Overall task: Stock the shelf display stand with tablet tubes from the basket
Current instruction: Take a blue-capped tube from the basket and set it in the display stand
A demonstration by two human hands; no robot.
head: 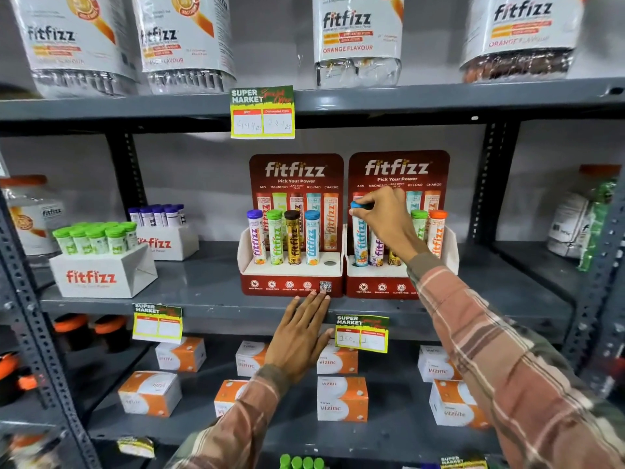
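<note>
Two red fitfizz display stands sit side by side on the middle shelf. The left stand [291,282] holds several upright tubes, capped purple, green, brown and blue, and its rightmost hole [329,263] is empty. In the right stand [375,289] my right hand [385,218] grips the blue cap of a blue tube [360,242] standing in the leftmost slot. Purple and brown tubes show partly behind my wrist; a green-capped tube [419,225] and an orange-capped tube [437,233] stand at the right. My left hand [301,333] lies flat, fingers spread, against the shelf edge below the left stand. No basket is in view.
White fitfizz boxes of green-capped tubes [98,238] and purple-capped tubes [159,214] stand at the left of the same shelf. Large fitfizz jars [355,35] fill the top shelf. Orange-and-white Vizinc boxes [341,397] lie on the lower shelf. Price tags [262,113] hang from the shelf edges.
</note>
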